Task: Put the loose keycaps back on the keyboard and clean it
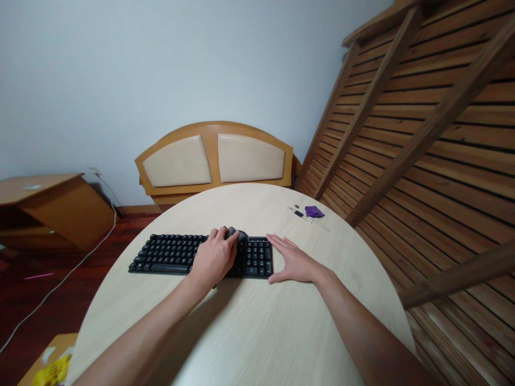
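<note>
A black keyboard (pixel 169 253) lies across the middle of a round pale wooden table (pixel 249 327). My left hand (pixel 213 257) rests over the right part of the keyboard, fingers closed on a small grey cloth (pixel 238 234) pressed to the keys. My right hand (pixel 293 261) lies flat and open on the table, its thumb side against the keyboard's right end.
A purple cloth (pixel 314 211) and some thin small tools (pixel 302 214) lie at the table's far right. A wooden slatted bed frame (pixel 422 134) leans on the right. A padded headboard (pixel 215 158) stands behind the table, a low cabinet (pixel 48 209) and a cable (pixel 60 281) at left.
</note>
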The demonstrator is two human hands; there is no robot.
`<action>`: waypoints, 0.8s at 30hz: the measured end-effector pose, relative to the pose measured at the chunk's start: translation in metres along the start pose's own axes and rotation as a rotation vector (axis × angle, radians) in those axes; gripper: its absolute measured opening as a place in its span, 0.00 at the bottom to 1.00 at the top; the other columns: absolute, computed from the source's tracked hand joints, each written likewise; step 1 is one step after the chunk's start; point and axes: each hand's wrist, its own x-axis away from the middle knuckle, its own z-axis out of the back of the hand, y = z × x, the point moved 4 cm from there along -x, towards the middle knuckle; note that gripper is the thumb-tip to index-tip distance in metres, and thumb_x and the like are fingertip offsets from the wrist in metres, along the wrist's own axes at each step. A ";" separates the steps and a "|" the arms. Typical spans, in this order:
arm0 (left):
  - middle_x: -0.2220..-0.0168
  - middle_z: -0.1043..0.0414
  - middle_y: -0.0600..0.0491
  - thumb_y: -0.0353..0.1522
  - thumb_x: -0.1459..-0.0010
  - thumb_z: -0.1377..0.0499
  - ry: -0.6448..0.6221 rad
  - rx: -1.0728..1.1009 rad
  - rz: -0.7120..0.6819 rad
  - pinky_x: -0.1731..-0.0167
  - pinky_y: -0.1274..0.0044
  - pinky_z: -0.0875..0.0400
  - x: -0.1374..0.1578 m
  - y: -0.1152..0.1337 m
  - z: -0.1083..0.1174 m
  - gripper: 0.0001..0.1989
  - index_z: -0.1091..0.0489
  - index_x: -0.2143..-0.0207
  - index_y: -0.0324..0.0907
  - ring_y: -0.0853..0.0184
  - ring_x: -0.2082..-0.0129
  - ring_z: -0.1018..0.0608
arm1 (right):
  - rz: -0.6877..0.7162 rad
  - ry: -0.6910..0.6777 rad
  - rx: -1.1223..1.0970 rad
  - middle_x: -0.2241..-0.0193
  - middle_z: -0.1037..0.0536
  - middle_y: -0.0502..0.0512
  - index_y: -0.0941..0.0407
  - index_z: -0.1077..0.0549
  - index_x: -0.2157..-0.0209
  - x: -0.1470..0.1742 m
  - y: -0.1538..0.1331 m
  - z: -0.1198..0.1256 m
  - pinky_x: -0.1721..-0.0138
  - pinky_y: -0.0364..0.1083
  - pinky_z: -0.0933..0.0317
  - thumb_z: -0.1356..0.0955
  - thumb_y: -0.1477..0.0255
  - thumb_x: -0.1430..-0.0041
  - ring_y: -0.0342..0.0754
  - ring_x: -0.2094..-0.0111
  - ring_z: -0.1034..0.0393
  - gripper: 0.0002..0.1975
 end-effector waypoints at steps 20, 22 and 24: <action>0.53 0.29 0.45 0.30 0.35 0.47 -0.151 0.030 -0.045 0.64 0.72 0.25 0.021 0.010 -0.012 0.18 0.28 0.44 0.48 0.57 0.53 0.27 | 0.000 0.024 0.017 0.29 0.50 0.61 0.52 0.54 0.28 0.000 0.001 0.000 0.30 0.62 0.63 0.24 0.44 0.61 0.61 0.29 0.59 0.65; 0.53 0.29 0.45 0.31 0.34 0.47 -0.145 0.040 -0.039 0.67 0.73 0.25 0.033 0.010 -0.013 0.19 0.29 0.43 0.49 0.57 0.53 0.27 | -0.001 0.027 0.021 0.29 0.50 0.61 0.52 0.54 0.28 0.000 0.001 0.001 0.30 0.61 0.62 0.23 0.44 0.61 0.61 0.29 0.59 0.66; 0.53 0.29 0.45 0.31 0.34 0.47 -0.130 0.054 -0.032 0.67 0.73 0.24 0.044 0.010 -0.015 0.20 0.31 0.41 0.49 0.57 0.53 0.27 | -0.008 0.023 0.030 0.29 0.50 0.62 0.54 0.54 0.28 0.000 0.000 0.001 0.30 0.61 0.62 0.24 0.43 0.61 0.61 0.29 0.58 0.66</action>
